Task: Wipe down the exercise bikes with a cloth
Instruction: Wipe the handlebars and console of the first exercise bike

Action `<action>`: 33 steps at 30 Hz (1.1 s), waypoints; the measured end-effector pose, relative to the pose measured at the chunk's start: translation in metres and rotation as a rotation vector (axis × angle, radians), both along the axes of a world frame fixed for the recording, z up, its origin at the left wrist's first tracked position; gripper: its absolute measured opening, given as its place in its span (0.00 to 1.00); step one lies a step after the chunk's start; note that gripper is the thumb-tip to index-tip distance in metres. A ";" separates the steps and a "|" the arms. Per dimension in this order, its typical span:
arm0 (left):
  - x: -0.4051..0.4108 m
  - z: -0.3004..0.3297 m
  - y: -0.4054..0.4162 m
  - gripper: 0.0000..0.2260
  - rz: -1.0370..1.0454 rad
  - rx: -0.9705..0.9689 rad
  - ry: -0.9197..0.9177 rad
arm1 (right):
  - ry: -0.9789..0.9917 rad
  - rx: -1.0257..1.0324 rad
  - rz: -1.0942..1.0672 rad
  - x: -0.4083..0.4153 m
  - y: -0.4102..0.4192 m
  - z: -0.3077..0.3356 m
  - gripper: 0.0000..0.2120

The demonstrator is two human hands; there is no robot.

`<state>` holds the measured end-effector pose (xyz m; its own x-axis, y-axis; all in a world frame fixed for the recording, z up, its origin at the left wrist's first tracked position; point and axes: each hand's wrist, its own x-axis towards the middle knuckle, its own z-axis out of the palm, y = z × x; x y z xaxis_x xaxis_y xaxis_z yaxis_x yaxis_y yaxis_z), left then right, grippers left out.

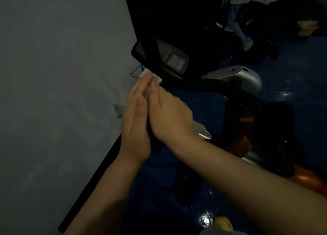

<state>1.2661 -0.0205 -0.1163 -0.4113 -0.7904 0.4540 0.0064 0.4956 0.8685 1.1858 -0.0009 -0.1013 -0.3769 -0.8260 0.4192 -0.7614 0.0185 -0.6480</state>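
Note:
My left hand (135, 121) and my right hand (169, 112) are pressed together, palms facing, with a pale cloth (156, 78) squeezed between them. Bits of the cloth poke out past the fingertips and below my right wrist (200, 128). The hands hover just in front of the left end of the exercise bike's black handlebar (203, 84). The bike's console (174, 57) sits just beyond, dark with a small label panel. Most of the cloth is hidden between my palms.
A grey wall (62, 93) fills the left side, close to the bike. A silver bike housing (244, 77) and black-and-orange frame parts (247, 128) lie to the right over a blue floor (292, 86). Another person's legs (237, 22) stand at the back right.

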 end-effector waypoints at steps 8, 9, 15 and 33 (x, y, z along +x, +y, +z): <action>-0.004 0.005 -0.001 0.17 0.086 -0.183 -0.069 | 0.363 0.285 -0.028 -0.026 0.016 -0.017 0.09; -0.008 0.005 -0.001 0.16 0.125 -0.247 -0.092 | 0.353 0.220 -0.082 -0.019 0.019 -0.018 0.08; -0.020 -0.005 -0.004 0.14 0.237 -0.416 -0.112 | 0.331 0.076 -0.066 -0.056 0.099 -0.060 0.13; -0.021 -0.013 -0.009 0.08 0.169 -0.448 0.038 | -0.738 0.102 -0.464 -0.070 0.083 -0.060 0.21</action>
<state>1.2452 -0.0291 -0.1293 -0.2708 -0.5677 0.7774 -0.0792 0.8180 0.5697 1.1161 0.0821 -0.1616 -0.8299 -0.5421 -0.1316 -0.0497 0.3068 -0.9505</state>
